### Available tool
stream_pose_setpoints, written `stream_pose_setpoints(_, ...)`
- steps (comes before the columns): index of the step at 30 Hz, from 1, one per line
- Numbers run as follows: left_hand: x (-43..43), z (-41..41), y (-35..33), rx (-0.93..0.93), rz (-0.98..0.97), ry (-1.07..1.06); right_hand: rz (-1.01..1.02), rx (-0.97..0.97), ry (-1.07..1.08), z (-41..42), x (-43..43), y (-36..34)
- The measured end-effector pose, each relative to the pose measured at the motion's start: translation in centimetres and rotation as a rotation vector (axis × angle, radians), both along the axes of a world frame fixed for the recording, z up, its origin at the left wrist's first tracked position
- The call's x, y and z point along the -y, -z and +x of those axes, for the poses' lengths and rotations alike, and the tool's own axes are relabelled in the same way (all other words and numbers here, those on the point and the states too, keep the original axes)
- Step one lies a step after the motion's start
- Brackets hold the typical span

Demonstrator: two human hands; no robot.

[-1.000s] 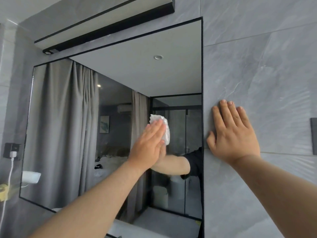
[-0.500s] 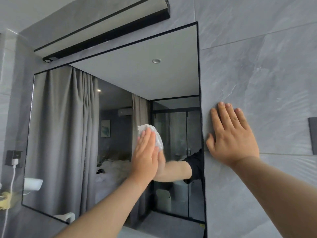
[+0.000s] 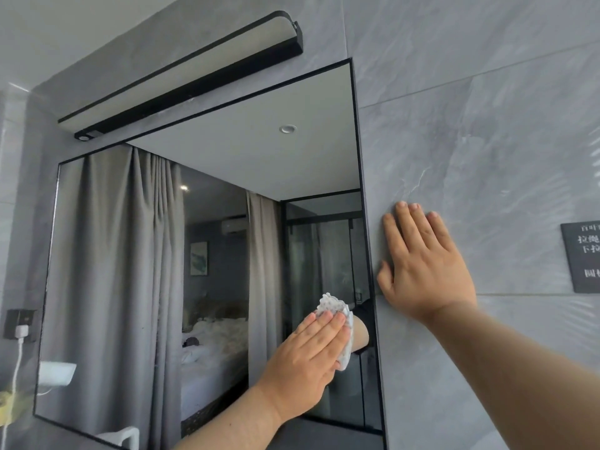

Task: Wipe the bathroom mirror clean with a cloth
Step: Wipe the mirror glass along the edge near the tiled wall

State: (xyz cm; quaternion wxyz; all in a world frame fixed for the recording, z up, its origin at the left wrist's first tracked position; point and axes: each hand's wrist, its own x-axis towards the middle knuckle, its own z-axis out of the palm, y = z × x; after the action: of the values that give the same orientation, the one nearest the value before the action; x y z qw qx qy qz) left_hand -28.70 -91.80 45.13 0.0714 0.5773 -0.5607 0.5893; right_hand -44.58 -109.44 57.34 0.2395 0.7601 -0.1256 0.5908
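- At the far left, a white charger (image 3: 22, 331) sits in a black socket (image 3: 19, 323) on the grey wall, its cable hanging down.
- A black-framed mirror (image 3: 156, 287) fills the left and centre, with a long black lamp (image 3: 181, 79) mounted above it. The glass reflects grey curtains, a bed and a glass partition.
- Low on the mirror, near its right edge, the left hand (image 3: 308, 355) presses a white cloth (image 3: 341, 326) flat against the glass. Its fingers lie straight over the cloth rather than curling round it.
- The cloth sits under the fingertips and palm; its crumpled top and right side poke out beyond the fingers.
- Just right of the frame, the right hand (image 3: 422, 267) rests flat on the tiled wall (image 3: 470, 141), fingers spread and holding nothing, apparently as a brace.
- A dark sign (image 3: 584, 258) with white lettering hangs at the far right.
- Risk: since nothing pinches the cloth, easing the pressure could let it slip and drop.
- Risk: bare fingertips running past the cloth edge could smear the glass.
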Motion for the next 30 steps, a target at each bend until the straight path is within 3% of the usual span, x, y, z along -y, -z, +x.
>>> stream_pose_setpoints(5,-0.2,-0.4,-0.9,0.016,0.013,0.024,-0.002,0.004,-0.006,0.1,0.3,-0.1)
stream_pose_setpoints(8,0.6,-1.1,-3.6,-0.073,-0.045,0.024,0.004,-0.009,-0.011,0.1,0.3,-0.1)
stream_pose_setpoints(17,5.1,-4.1,-22.1,-0.217,-0.184,0.071,0.016,-0.004,-0.04,0.0,0.4,-0.2)
stream_pose_setpoints(22,4.8,-5.2,-22.9,-0.264,-0.144,0.078,-0.015,-0.004,-0.025,-0.4,0.5,-0.7)
stream_pose_setpoints(26,3.9,-6.2,-23.5,-0.309,-0.08,0.075,-0.214,-0.04,0.024,-1.7,0.1,-6.3)
stream_pose_setpoints(30,3.2,-5.6,-25.7,-0.277,-0.076,0.086,-0.161,0.053,0.009,-0.9,-0.2,-6.3)
